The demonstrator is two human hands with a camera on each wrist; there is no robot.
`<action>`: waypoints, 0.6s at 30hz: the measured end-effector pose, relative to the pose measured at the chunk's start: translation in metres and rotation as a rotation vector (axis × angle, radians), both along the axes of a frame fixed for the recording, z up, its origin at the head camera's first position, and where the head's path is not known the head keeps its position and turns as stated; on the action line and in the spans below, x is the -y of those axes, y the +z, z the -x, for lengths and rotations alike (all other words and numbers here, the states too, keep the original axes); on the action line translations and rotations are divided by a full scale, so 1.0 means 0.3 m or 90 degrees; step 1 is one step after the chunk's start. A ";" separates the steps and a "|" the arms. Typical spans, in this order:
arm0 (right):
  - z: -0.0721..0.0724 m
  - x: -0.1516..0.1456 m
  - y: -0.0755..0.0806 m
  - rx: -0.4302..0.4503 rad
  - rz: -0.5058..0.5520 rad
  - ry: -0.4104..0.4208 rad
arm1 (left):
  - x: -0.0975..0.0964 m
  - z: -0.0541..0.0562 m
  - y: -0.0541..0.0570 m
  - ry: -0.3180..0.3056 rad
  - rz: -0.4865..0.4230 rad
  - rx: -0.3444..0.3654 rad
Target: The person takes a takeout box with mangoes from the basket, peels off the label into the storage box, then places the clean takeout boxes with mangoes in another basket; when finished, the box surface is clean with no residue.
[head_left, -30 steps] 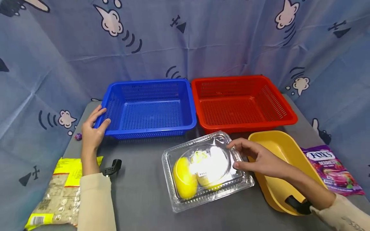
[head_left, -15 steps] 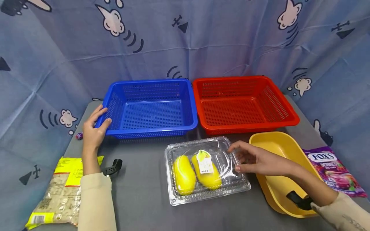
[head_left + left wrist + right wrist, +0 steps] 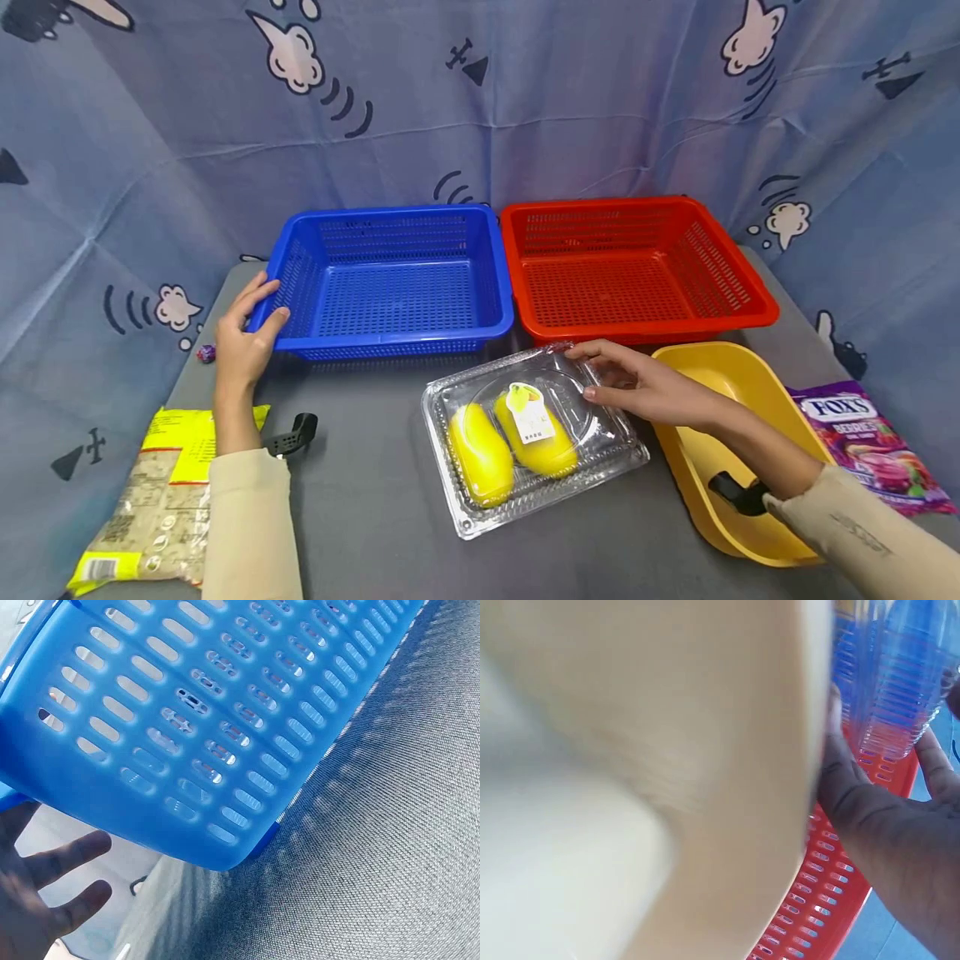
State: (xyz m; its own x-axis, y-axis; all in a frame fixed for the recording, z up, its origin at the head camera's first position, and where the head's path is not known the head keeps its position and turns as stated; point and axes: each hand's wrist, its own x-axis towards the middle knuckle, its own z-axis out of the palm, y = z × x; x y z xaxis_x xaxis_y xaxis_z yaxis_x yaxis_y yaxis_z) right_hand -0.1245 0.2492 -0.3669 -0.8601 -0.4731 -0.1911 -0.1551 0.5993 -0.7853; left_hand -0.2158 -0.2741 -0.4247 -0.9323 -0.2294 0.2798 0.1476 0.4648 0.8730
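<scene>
My right hand (image 3: 637, 383) grips the right end of a clear plastic clamshell box (image 3: 480, 387), thumb on the near side and fingers towards the back. Inside lie two yellow mangoes (image 3: 480, 458), one under a white label with a fruit picture. The box sits askew in front of the baskets. In the right wrist view its ridged side (image 3: 900, 697) shows between the thumb and fingers. My left hand (image 3: 243, 333) holds the blue basket (image 3: 382, 340) at its left front corner, thumb over the rim. Lower fingers (image 3: 71, 859) spread apart beneath the rim in the left wrist view.
A red basket (image 3: 652, 327) stands right of the blue one. In front of it, a yellow tub (image 3: 723, 467) lies under my right forearm. A purple FOX'S bag (image 3: 862, 442) is at far right, a yellow-and-beige packet (image 3: 150, 508) at left, a small wrapped sweet (image 3: 206, 353) behind it.
The box first levelled and shifted slightly, then turned so its right end points further back. My right hand has moved left and back with it. The left hand stays on the blue basket.
</scene>
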 end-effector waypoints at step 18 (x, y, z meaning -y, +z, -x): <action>-0.042 -0.073 0.043 0.051 -0.025 0.053 | -0.001 -0.006 0.006 -0.005 -0.008 0.001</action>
